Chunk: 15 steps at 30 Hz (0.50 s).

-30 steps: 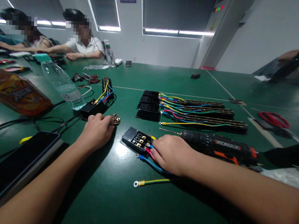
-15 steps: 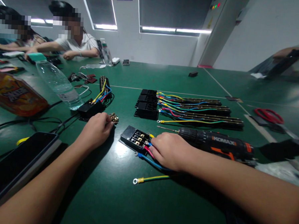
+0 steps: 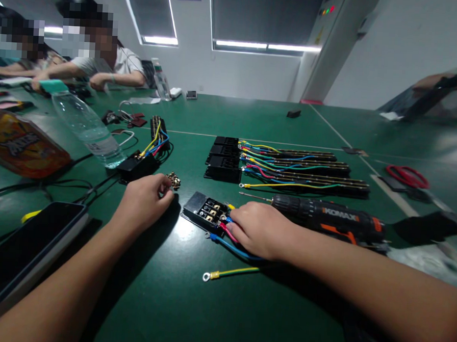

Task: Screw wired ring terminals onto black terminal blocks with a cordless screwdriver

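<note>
My left hand (image 3: 145,200) is beside a small pile of brass-coloured screws (image 3: 173,180). Its thumb and fingertips are pinched together, and whatever may be between them is hidden. My right hand (image 3: 261,229) is closed over coloured wires (image 3: 230,232) at the right end of a black terminal block (image 3: 205,210) with open metal contacts. Red and blue wire lugs stick out from under its fingers at the block. A loose blue lug (image 3: 213,236) lies just in front of the block, and a yellow-green wire with a ring lug (image 3: 215,275) lies nearer me.
Behind my right hand lies a KOMAX power screwdriver (image 3: 326,214), its bit pointing left. Several wired black blocks (image 3: 224,168) lie beyond it. To the left are another wired block (image 3: 137,166), a water bottle (image 3: 89,128), an orange drink bottle (image 3: 23,145) and a phone (image 3: 35,263). Co-workers sit far left.
My left hand has drawn slightly back from the screw pile, its fingers more curled. My right hand stays at the terminal block. The whole view has shifted a little.
</note>
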Each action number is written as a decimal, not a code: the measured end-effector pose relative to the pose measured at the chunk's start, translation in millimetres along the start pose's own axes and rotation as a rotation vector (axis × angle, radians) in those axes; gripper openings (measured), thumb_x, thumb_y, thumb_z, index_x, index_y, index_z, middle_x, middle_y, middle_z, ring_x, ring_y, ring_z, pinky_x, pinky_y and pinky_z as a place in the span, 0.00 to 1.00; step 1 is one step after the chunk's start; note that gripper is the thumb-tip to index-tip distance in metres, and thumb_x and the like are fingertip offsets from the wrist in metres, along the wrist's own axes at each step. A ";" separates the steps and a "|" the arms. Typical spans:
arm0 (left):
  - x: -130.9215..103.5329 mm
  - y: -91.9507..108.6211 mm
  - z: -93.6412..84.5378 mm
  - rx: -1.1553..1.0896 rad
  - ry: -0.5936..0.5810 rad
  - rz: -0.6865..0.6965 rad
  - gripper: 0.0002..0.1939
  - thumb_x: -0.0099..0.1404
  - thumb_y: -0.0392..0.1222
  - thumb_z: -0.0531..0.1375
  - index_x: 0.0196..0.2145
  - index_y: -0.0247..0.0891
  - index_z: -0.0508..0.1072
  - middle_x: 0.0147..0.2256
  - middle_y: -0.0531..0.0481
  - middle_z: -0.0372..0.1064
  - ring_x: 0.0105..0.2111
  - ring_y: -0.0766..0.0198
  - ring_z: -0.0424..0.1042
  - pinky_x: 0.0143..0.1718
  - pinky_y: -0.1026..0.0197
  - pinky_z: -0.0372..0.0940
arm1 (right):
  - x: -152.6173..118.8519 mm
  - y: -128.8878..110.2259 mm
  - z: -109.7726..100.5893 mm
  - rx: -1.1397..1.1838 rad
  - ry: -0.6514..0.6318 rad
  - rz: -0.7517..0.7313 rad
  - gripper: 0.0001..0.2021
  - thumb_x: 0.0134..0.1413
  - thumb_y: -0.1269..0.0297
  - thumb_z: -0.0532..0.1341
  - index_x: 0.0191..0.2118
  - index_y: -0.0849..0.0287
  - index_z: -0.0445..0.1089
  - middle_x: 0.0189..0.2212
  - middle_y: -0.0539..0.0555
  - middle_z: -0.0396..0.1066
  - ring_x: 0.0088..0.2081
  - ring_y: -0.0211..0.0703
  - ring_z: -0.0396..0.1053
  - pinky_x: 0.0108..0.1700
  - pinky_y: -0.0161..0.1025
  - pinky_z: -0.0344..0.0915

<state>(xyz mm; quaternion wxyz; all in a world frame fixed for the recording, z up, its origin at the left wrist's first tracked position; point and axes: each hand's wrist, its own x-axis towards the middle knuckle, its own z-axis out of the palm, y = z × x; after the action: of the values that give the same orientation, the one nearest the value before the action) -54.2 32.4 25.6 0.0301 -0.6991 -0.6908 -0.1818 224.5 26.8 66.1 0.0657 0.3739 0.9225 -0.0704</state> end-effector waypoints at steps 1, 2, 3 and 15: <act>-1.5 2.3 -1.1 -0.004 0.032 0.024 0.09 0.61 0.44 0.57 0.36 0.39 0.73 0.31 0.48 0.72 0.31 0.58 0.71 0.32 0.58 0.61 | 0.2 0.1 0.3 0.009 0.004 0.001 0.19 0.69 0.58 0.47 0.40 0.61 0.73 0.38 0.61 0.78 0.40 0.51 0.75 0.40 0.42 0.65; -3.3 5.2 -2.2 -0.025 0.076 0.043 0.09 0.62 0.44 0.57 0.37 0.38 0.74 0.31 0.48 0.72 0.30 0.59 0.71 0.32 0.59 0.61 | 0.4 0.2 0.6 0.018 0.007 0.001 0.19 0.69 0.58 0.47 0.40 0.61 0.73 0.38 0.61 0.78 0.40 0.52 0.76 0.40 0.43 0.65; -5.2 8.5 -3.2 -0.058 0.113 0.066 0.10 0.63 0.45 0.57 0.38 0.38 0.74 0.32 0.49 0.72 0.30 0.60 0.71 0.32 0.60 0.62 | 0.5 0.3 1.0 0.027 0.010 0.002 0.18 0.68 0.58 0.48 0.41 0.61 0.73 0.38 0.61 0.78 0.40 0.52 0.76 0.40 0.43 0.65; -24.3 45.8 -1.5 -0.263 0.314 0.296 0.06 0.66 0.42 0.64 0.38 0.38 0.74 0.31 0.54 0.71 0.29 0.68 0.69 0.32 0.64 0.63 | 1.1 1.8 2.5 0.040 0.023 -0.013 0.17 0.68 0.58 0.49 0.41 0.61 0.72 0.39 0.63 0.78 0.41 0.54 0.75 0.41 0.45 0.66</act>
<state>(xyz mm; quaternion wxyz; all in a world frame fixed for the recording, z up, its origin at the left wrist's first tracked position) -9.2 6.8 29.4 0.0721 -0.7538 -0.5382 -0.3700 225.2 28.4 63.3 0.0469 0.3698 0.9240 -0.0851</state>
